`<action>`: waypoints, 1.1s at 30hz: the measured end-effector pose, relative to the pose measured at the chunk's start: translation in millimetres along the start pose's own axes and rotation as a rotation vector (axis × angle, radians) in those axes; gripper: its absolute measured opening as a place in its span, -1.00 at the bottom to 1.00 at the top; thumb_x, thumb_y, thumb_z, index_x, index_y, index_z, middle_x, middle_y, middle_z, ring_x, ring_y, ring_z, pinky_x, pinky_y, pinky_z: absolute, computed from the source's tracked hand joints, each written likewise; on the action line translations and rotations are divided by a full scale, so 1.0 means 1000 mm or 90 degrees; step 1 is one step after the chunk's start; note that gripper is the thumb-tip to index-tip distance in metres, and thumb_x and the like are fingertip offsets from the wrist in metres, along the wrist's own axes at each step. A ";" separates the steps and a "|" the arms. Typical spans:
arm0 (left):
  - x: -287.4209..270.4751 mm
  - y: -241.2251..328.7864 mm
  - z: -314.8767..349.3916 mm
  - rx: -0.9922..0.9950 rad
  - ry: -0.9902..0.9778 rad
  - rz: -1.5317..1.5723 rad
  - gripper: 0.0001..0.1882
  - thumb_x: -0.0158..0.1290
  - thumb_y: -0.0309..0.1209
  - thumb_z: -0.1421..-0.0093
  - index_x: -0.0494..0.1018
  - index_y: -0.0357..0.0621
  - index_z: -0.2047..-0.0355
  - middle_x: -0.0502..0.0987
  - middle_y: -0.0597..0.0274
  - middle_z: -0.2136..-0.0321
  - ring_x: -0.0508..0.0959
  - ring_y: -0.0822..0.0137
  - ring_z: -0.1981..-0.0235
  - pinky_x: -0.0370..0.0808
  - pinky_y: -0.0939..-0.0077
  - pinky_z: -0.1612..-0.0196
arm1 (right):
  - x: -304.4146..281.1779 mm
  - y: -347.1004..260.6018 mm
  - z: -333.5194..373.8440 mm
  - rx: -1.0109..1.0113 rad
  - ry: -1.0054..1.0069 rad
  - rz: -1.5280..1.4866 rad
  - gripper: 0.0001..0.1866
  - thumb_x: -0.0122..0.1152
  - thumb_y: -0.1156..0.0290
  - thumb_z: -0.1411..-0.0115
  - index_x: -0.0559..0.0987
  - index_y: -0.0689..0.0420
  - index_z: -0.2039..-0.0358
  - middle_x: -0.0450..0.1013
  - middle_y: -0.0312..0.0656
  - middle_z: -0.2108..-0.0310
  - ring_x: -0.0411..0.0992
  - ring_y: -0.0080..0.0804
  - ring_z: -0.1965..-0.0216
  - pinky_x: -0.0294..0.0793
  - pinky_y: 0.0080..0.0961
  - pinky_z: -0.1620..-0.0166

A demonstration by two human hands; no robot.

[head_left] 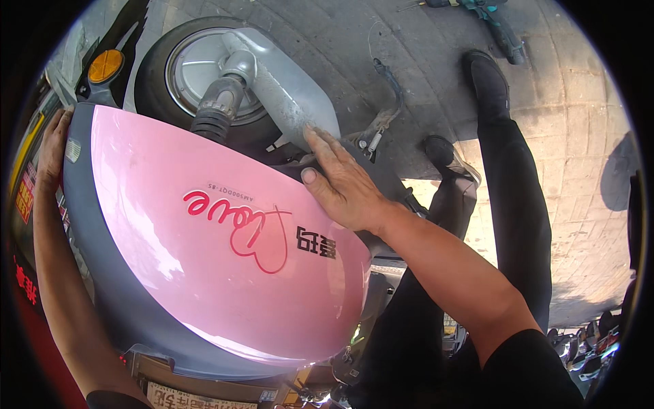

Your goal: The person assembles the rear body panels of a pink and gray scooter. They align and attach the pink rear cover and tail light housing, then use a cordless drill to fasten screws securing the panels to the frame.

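Observation:
A glossy pink scooter body panel [157, 191] with a dark grey border [109, 273] fills the middle and left of the head view. It carries a red heart and script decal. My left hand [51, 153] reaches round to the far-left end, its fingers bent against the grey border; part of the grip is hidden. My right hand [340, 180] lies flat across the panel's upper right edge, fingers stretched out and thumb apart. Its fingertips reach to the silver wheel cover [293, 88]. Behind the panel shows the scooter's rear wheel [194, 71] with a shock absorber [221, 102].
An orange round reflector [105, 66] sticks out at the upper left. A kickstand with a spring [375, 140] lies beyond my right hand. A teal power tool [494, 27] rests on the paving. A person's dark-trousered legs [514, 204] and shoes are at the right.

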State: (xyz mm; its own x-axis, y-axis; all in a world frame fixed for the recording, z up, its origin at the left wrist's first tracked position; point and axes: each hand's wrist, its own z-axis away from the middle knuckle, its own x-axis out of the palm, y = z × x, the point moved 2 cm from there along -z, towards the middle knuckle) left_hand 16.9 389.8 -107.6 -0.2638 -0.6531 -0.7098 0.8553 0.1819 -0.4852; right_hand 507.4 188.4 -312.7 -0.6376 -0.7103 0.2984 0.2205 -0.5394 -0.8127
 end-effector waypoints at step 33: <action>-0.083 0.088 0.072 0.046 -0.110 0.151 -0.28 0.06 0.11 -0.14 0.48 -0.22 -0.12 0.53 -0.23 -0.05 0.50 -0.10 -0.13 0.40 0.09 -0.18 | 0.061 -0.210 0.034 -0.365 -0.036 0.438 -0.15 0.26 0.15 -0.18 0.16 0.04 -0.43 -0.10 0.21 -0.44 -0.14 0.29 -0.45 -0.11 0.43 -0.32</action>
State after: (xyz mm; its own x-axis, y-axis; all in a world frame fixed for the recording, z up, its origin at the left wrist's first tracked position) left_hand 146.7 407.3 -54.5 0.0221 -0.7147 -0.6991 0.9151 0.2960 -0.2737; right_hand 447.3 242.7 -107.0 -0.4595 -0.8225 -0.3351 0.1278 0.3121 -0.9414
